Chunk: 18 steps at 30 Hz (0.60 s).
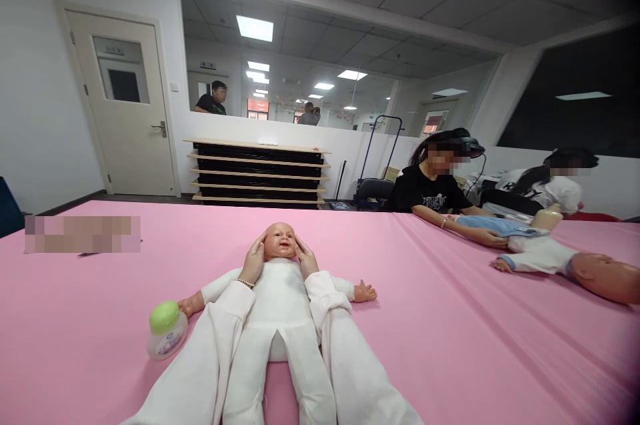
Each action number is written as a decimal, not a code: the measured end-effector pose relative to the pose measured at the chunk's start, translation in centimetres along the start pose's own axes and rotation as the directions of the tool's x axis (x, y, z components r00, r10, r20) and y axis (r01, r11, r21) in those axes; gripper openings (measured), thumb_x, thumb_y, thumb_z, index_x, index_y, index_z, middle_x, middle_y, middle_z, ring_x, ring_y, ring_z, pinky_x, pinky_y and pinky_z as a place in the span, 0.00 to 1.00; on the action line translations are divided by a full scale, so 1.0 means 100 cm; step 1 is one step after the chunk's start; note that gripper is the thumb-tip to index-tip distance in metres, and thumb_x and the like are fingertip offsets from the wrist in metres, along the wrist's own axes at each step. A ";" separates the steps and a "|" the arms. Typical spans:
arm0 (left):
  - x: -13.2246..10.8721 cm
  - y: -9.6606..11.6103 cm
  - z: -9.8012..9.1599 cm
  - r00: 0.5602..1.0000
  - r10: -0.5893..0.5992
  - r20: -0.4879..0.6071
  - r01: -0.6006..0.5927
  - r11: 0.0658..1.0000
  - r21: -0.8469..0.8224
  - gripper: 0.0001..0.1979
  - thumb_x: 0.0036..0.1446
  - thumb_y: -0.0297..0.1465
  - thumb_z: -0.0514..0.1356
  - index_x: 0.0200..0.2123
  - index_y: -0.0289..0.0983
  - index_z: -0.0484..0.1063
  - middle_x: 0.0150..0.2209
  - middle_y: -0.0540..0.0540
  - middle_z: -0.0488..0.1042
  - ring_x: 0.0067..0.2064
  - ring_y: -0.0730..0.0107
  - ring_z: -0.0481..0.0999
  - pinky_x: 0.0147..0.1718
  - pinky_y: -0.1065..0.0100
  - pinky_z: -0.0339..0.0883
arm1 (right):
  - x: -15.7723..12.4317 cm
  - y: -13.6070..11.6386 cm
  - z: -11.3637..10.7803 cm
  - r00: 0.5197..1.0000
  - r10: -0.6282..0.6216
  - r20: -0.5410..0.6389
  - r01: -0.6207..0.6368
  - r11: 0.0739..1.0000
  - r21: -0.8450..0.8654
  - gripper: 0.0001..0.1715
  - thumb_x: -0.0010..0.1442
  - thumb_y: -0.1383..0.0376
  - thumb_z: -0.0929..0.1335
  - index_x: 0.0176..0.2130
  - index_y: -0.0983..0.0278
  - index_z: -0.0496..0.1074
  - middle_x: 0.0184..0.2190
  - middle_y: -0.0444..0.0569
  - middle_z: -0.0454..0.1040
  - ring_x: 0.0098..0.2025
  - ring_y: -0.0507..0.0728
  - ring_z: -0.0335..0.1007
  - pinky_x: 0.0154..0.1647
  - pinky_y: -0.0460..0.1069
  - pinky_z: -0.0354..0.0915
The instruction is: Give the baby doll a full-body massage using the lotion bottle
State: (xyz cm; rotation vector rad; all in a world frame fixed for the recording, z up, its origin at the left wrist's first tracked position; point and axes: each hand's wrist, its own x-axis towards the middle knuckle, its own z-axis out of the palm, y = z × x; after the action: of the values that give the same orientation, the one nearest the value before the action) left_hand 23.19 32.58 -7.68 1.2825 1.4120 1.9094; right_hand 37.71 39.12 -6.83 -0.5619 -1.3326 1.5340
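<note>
A baby doll [279, 308] in a white suit lies on its back on the pink table cover [440, 338], head pointing away from me. My left hand [254, 258] rests against the left side of the doll's head [280, 241], fingers laid flat along it. My right hand [306, 257] presses the right side of the head the same way. Both my arms are in white sleeves, and a bracelet sits on my left wrist. A small bottle [167, 330] with a green cap lies beside the doll's outstretched arm, left of my left sleeve.
At the far right, two other people work on a second doll [565, 261] lying on the same pink cover, with a bottle [549, 217] near it. Behind the table are a low shelf unit [260, 175], a door [127, 105], a chair [374, 193] and a glass partition.
</note>
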 end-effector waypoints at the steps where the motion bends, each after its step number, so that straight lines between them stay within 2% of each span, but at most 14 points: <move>1: -0.002 0.001 -0.003 1.000 -0.003 0.004 0.003 1.000 0.018 0.20 0.59 0.35 0.47 0.52 0.34 0.65 0.56 0.41 0.64 0.59 0.63 0.59 0.57 0.60 0.52 | -0.004 -0.003 -0.001 1.000 -0.004 -0.007 0.004 1.000 -0.022 0.40 0.43 0.50 0.70 0.51 0.68 0.65 0.53 0.55 0.63 0.55 0.61 0.60 0.57 0.55 0.56; 6: -0.027 0.008 -0.020 0.998 0.006 0.066 -0.016 0.987 0.157 0.20 0.54 0.38 0.53 0.47 0.36 0.69 0.52 0.41 0.68 0.57 0.61 0.62 0.57 0.57 0.51 | -0.035 -0.024 -0.006 0.999 -0.005 0.034 0.010 0.990 -0.141 0.23 0.56 0.56 0.65 0.48 0.66 0.67 0.51 0.54 0.65 0.53 0.58 0.61 0.55 0.57 0.57; 10: -0.066 0.017 -0.038 0.988 0.035 0.149 -0.076 0.956 0.283 0.18 0.50 0.39 0.56 0.43 0.38 0.72 0.50 0.44 0.70 0.55 0.59 0.64 0.58 0.56 0.51 | -0.068 -0.040 -0.011 0.999 0.011 0.046 -0.003 0.986 -0.167 0.18 0.61 0.58 0.62 0.48 0.65 0.66 0.51 0.53 0.63 0.52 0.57 0.60 0.53 0.57 0.58; 13: -0.108 0.032 -0.062 0.972 0.070 0.222 -0.148 0.923 0.357 0.18 0.50 0.39 0.56 0.44 0.40 0.73 0.50 0.44 0.70 0.54 0.57 0.66 0.56 0.56 0.54 | -0.092 -0.049 -0.020 0.997 0.024 0.067 -0.011 0.982 -0.190 0.18 0.61 0.58 0.61 0.48 0.64 0.65 0.52 0.53 0.62 0.53 0.57 0.59 0.54 0.58 0.57; 16: -0.150 0.050 -0.095 0.939 0.115 0.325 -0.246 0.884 0.397 0.19 0.49 0.36 0.57 0.46 0.46 0.72 0.50 0.47 0.70 0.54 0.57 0.66 0.56 0.55 0.54 | -0.111 -0.057 -0.025 0.995 0.031 0.090 -0.012 0.978 -0.209 0.18 0.59 0.58 0.63 0.46 0.64 0.68 0.52 0.53 0.63 0.54 0.58 0.57 0.56 0.59 0.53; 17: -0.161 0.055 -0.106 0.924 0.150 0.351 -0.298 0.859 0.417 0.20 0.48 0.34 0.57 0.47 0.47 0.71 0.51 0.48 0.69 0.56 0.56 0.63 0.57 0.55 0.51 | -0.115 -0.061 -0.023 0.995 0.030 0.096 -0.009 0.977 -0.215 0.17 0.57 0.58 0.65 0.45 0.63 0.69 0.51 0.52 0.64 0.55 0.58 0.57 0.57 0.59 0.52; 18: -0.168 0.059 -0.116 0.893 0.279 0.352 -0.430 0.758 0.491 0.20 0.49 0.33 0.56 0.47 0.48 0.70 0.51 0.47 0.69 0.55 0.56 0.64 0.57 0.53 0.50 | -0.119 -0.065 -0.018 0.993 0.034 0.109 -0.009 0.976 -0.217 0.17 0.55 0.58 0.67 0.43 0.62 0.71 0.50 0.51 0.66 0.55 0.59 0.58 0.58 0.58 0.51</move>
State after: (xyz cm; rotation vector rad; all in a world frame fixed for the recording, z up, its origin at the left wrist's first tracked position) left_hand 22.19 11.45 -9.89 2.1356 1.7483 1.4856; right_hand 46.45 28.91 -4.32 -0.6349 -1.5976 1.4651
